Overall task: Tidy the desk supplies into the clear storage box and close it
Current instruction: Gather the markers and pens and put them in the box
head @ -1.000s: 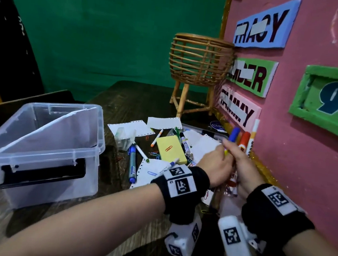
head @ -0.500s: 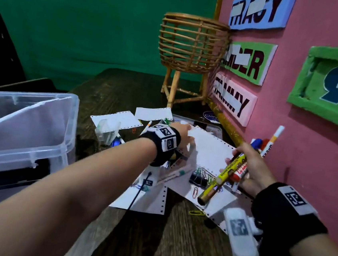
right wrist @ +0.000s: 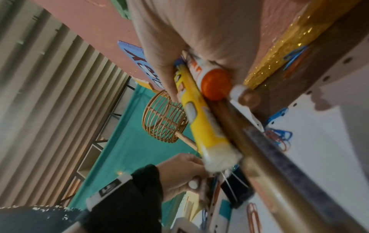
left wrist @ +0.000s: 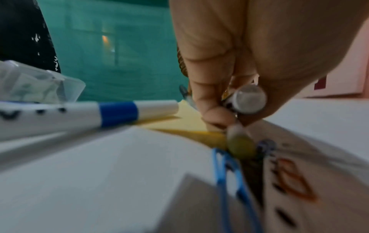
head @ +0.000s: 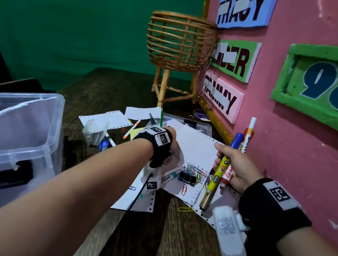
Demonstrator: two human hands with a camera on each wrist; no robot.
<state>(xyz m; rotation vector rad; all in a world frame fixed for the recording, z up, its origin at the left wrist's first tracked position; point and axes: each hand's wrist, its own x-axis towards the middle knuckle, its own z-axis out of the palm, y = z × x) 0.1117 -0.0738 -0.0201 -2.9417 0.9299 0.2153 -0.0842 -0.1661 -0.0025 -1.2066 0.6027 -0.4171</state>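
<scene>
My right hand (head: 235, 164) grips a bundle of markers (head: 215, 179) upright near the pink wall: a yellow one, a red one, a blue-capped one and a white one with an orange tip. In the right wrist view the yellow barrel (right wrist: 201, 119) and an orange end cap (right wrist: 216, 85) show under the palm. My left hand (head: 173, 141) reaches into the pile at the back; its fingers pinch a marker with a pale round end (left wrist: 249, 100). A green pen (head: 161, 116) stands up just beyond it. The clear storage box (head: 28, 125) stands open at the left.
Punched paper sheets (head: 195, 149), loose paper clips (head: 194, 170), a black binder clip (head: 187, 176), a yellow sticky pad (head: 135, 134) and a blue marker (head: 103, 145) litter the dark wooden desk. A wicker basket stand (head: 181, 43) stands at the back by the pink wall.
My left hand left the right hand and reached back into the pile, closing on a marker. The right hand drew back toward me with the marker bundle.
</scene>
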